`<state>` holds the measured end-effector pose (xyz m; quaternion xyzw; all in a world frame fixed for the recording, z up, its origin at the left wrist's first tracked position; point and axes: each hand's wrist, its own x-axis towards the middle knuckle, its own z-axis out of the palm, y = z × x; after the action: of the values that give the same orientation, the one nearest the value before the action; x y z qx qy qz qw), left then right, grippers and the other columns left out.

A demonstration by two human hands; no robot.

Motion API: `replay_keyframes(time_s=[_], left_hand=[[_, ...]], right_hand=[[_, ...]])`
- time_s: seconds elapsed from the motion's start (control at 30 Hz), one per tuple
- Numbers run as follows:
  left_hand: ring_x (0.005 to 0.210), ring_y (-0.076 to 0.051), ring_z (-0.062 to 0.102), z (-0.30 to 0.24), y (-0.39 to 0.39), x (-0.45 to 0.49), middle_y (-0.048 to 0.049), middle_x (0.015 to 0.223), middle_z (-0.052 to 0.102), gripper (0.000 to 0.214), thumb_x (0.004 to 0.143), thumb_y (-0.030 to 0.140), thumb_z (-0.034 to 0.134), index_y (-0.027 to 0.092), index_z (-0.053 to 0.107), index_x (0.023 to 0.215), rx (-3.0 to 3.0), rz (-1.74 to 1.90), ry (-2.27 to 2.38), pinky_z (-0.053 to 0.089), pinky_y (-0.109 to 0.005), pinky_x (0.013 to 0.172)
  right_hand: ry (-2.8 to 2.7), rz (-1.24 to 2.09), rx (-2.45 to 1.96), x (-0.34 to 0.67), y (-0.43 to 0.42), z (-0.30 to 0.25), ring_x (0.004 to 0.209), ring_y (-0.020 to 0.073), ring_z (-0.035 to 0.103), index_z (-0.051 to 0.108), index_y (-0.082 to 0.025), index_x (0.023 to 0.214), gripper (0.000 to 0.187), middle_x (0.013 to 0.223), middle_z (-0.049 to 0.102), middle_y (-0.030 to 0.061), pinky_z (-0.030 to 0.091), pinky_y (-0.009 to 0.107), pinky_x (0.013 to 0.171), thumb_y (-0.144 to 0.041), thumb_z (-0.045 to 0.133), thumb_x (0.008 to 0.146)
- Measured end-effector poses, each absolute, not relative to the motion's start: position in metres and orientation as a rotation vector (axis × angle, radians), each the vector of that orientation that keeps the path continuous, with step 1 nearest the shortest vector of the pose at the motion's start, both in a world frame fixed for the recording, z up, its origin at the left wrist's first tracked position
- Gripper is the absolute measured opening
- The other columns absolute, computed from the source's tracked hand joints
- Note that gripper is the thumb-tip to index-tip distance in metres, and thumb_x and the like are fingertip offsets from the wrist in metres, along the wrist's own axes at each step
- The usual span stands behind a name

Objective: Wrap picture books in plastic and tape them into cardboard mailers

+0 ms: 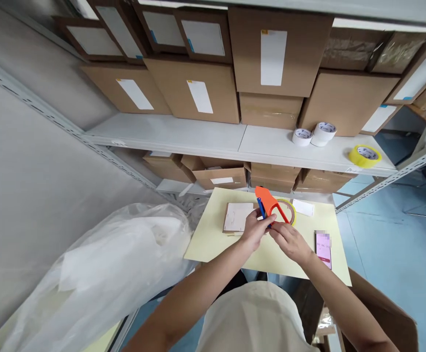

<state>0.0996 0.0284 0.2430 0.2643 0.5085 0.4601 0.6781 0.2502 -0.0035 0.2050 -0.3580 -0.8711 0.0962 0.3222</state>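
Dispenser (269,199) of smooth orange plastic, angular at the head, with an open loop and a thin blue strip along its side, sits up at the fingertips of both hands, above the table. The left hand (256,229) is closed on its lower end, thumb laid along the base. The right hand (289,240) is narrow, fingers bent in against the same end (whether they grip or only touch, I cannot tell).

Just beyond the right hand, partly hidden by the orange loop, shows a tape ring (291,209) with a yellow edge. Past it lies a flat white card (304,208). Beside the left hand is a flat brown box (238,216) faced with white paper. To the right of the right hand rests a phone (323,249), a slim slab with a pink screen. Under all this the table (213,239) is matt pale yellow.

Farther ahead of the hands, a smooth grey shelf (183,131) bears stiff brown cartons (194,100), two stubby stacks of white tape (324,134) and a glossy yellow roll (365,156). Well left of the left hand bulges crumpled, translucent plastic (125,264).
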Motion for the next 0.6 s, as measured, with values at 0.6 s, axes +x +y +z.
replay_keyframes(time_s=[0.6], left_hand=[[0.119, -0.027, 0.053, 0.288, 0.240, 0.075, -0.0104, 0.108, 0.063, 0.045, 0.081, 0.038, 0.067, 0.020, 0.062, 0.122, 1.718, 1.134, 1.119, 0.042, -0.041, 0.104]], right_hand=[[-1.617, 0.393, -1.338, 0.251, 0.196, 0.268, 0.121, 0.0305, 0.057, 0.053, -0.024, 0.135, 0.068, 0.137, 0.059, 0.0124, 0.048, 0.050, 0.098, -0.052, 0.072, 0.075]])
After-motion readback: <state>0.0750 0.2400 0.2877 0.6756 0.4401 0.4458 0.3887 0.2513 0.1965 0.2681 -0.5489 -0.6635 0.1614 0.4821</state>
